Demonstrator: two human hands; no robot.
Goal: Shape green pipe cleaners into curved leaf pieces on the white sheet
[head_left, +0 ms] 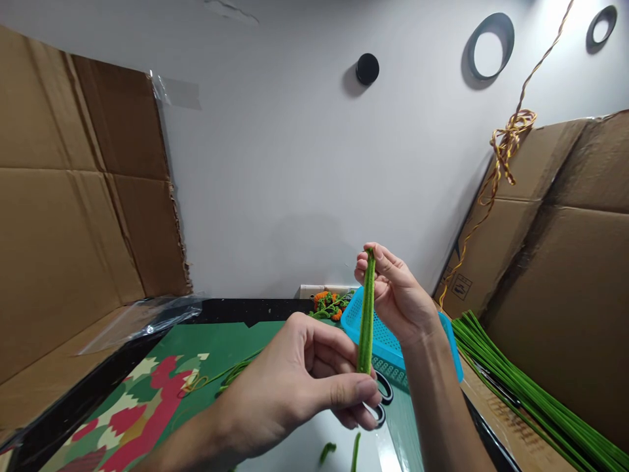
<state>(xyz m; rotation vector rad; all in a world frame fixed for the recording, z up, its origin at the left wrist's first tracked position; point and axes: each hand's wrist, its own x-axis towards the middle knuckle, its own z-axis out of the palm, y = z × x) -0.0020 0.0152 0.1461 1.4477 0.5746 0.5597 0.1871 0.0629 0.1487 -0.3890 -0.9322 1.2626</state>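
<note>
A narrow strip of fuzzy green pipe cleaners (366, 308), lying side by side, stands nearly upright between my hands. My left hand (299, 387) pinches its lower end between thumb and fingers. Higher up, my right hand (400, 292) grips the top end with thumb and fingertips. Just behind my left fingertips show the black-and-white handles of scissors (386, 388); their blades are hidden. Two short green pipe cleaner pieces (327, 450) lie below on a white surface (295, 455). Thin green strands (233, 375) are partly hidden behind my left hand.
A blue perforated basket (351, 318) sits behind my right forearm. Orange and green pipe cleaner shapes (327, 303) lie beside it. Many long green pipe cleaners (525, 400) rest at right. Cardboard panels (83, 170) flank the green mat (196, 337); a twisted cord (506, 144) hangs at right.
</note>
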